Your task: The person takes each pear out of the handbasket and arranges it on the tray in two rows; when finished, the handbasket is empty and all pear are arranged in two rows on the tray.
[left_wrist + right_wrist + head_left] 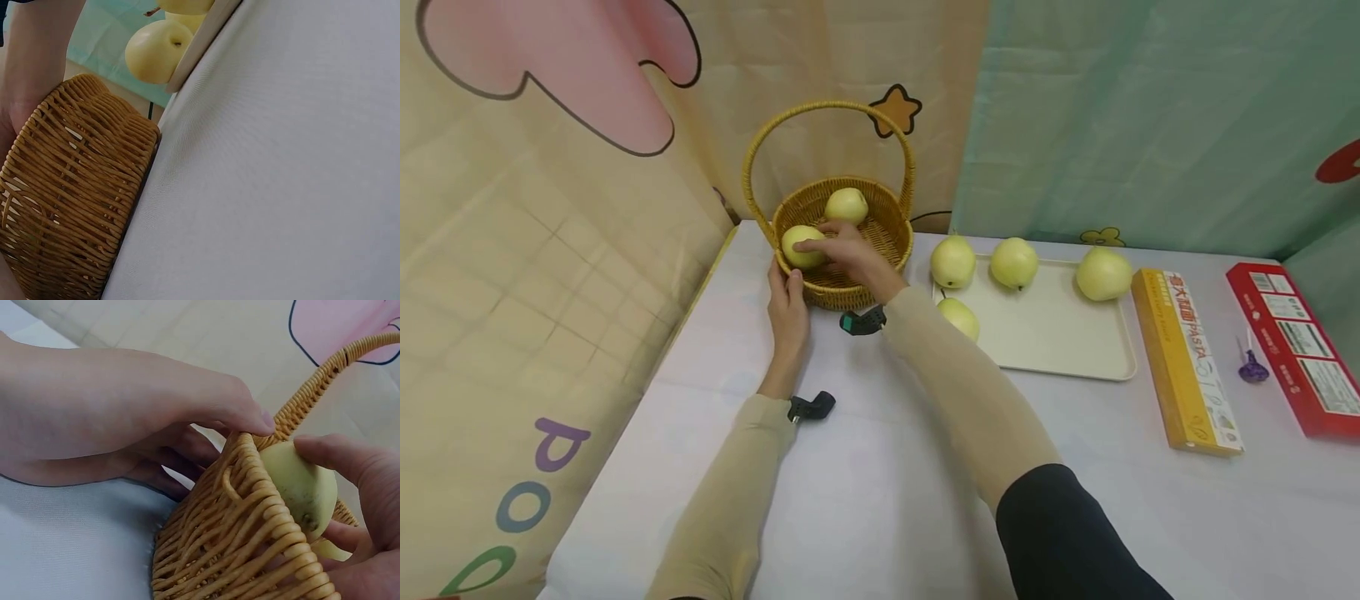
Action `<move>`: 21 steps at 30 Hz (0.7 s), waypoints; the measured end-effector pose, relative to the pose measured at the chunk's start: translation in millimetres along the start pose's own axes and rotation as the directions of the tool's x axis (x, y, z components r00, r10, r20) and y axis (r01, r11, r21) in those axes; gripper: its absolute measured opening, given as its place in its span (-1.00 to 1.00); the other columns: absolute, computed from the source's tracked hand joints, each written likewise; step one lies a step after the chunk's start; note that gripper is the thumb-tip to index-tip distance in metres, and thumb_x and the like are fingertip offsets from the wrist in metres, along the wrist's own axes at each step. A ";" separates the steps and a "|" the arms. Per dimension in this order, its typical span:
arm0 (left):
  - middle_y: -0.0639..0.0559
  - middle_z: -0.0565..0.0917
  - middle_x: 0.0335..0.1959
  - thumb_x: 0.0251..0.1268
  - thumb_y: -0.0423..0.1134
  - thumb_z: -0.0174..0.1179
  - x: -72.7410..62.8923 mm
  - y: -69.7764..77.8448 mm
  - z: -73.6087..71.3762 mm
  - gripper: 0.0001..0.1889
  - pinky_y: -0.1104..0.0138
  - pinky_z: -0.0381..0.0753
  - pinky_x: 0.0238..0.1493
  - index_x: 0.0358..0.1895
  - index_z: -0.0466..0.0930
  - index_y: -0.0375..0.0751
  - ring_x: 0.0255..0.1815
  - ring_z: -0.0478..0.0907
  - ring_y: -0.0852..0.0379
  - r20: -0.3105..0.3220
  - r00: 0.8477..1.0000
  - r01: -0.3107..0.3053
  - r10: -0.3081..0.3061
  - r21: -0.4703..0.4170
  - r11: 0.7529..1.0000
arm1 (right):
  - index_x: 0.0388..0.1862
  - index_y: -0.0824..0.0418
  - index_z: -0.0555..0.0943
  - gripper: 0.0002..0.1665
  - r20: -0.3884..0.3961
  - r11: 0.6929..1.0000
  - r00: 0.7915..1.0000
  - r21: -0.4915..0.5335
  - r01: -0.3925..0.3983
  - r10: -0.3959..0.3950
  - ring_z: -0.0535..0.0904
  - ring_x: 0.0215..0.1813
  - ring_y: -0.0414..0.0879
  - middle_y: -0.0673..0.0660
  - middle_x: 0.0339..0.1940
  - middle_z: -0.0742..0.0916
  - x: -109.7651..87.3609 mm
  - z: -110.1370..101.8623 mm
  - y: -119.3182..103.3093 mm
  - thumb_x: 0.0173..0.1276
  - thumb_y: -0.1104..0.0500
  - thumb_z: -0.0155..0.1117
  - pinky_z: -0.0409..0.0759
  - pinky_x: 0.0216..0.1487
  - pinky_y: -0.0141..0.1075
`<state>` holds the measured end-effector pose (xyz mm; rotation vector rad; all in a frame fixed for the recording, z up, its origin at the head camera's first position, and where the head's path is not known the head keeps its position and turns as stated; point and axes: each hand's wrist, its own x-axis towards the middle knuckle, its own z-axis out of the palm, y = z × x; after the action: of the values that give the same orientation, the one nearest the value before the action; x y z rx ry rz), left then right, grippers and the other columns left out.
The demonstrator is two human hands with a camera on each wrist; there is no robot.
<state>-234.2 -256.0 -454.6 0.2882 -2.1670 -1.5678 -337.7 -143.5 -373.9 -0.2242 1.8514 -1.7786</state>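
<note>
The right hand (852, 250) clamps its grip on a pale fruit (802, 243) at nine o'clock inside a wicker basket (841, 298); the left hand (788, 317) holds the rim (280, 519) at eight. Another fruit (847, 204) lies at twelve; toward four, a tray (1052, 337) on the counter (861, 475) bears more fruit (1014, 262).

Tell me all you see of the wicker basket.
The wicker basket is golden-brown, round and woven, with one tall arched handle. It stands upright at the back-left of the table, left of the tray. Two pale yellow-green fruits lie inside. The left hand touches its rim; the right hand, inside, grips one fruit.
</note>
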 end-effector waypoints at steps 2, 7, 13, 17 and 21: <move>0.08 0.15 0.73 0.75 0.14 -0.21 0.0 -0.2 0.2 -0.33 0.24 0.13 0.68 0.75 -0.04 0.06 0.70 0.11 0.19 0.005 1.000 -0.002 0.002 -0.007 1.000 | 0.62 0.33 0.26 -0.01 0.002 1.000 1.000 -0.023 -0.011 0.011 0.52 0.41 0.08 0.25 0.52 0.44 -0.1 0.3 1.1 0.35 0.09 0.54 0.57 0.43 -0.03; 0.08 0.15 0.73 0.75 0.15 -0.22 -0.2 -0.1 1.2 -0.33 0.23 0.13 0.68 0.75 -0.05 0.05 0.69 0.11 0.19 0.006 1.000 -0.003 0.003 -0.012 1.000 | 0.62 0.28 0.30 -0.01 -0.004 0.998 1.000 -0.056 0.002 -0.002 0.53 0.35 0.03 0.22 0.50 0.47 -2.8 -2.5 1.2 0.32 0.06 0.55 0.59 0.39 -0.08; 0.05 0.18 0.72 0.75 0.14 -0.22 -0.9 0.5 2.7 -0.34 0.19 0.16 0.67 0.74 -0.03 0.05 0.69 0.15 0.14 0.002 1.000 0.002 -0.002 -0.005 1.000 | 0.59 0.20 0.39 -0.08 -0.015 0.994 0.999 -0.099 0.049 -0.051 0.50 0.18 -0.06 0.13 0.42 0.54 -20.1 -13.2 -11.6 0.31 0.03 0.54 0.58 0.30 -0.10; 0.01 0.20 0.71 0.74 0.14 -0.20 -1.7 1.4 1.3 -0.34 0.16 0.17 0.67 0.74 -0.02 0.07 0.68 0.17 0.10 -0.001 1.000 0.000 0.000 0.005 1.000 | 0.58 0.18 0.39 -0.07 -0.030 0.992 0.997 -0.099 0.073 -0.076 0.53 0.14 -0.05 0.13 0.41 0.53 -33.4 -22.2 -20.5 0.29 0.04 0.55 0.62 0.29 -0.08; -0.04 0.21 0.71 0.75 0.12 -0.20 -2.0 1.9 -0.1 -0.35 0.15 0.18 0.67 0.74 -0.01 0.06 0.68 0.18 0.08 -0.008 1.000 -0.006 0.006 0.009 1.000 | 0.52 0.16 0.43 -0.15 -0.039 0.988 0.992 -0.108 0.112 -0.117 0.58 0.12 -0.03 0.17 0.33 0.55 -47.3 -32.8 -24.9 0.30 0.06 0.54 0.68 0.21 -0.15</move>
<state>-232.2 -254.7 -453.2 0.2899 -2.1681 -1.5511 -321.0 -94.7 -338.2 -0.3393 2.0031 -1.7767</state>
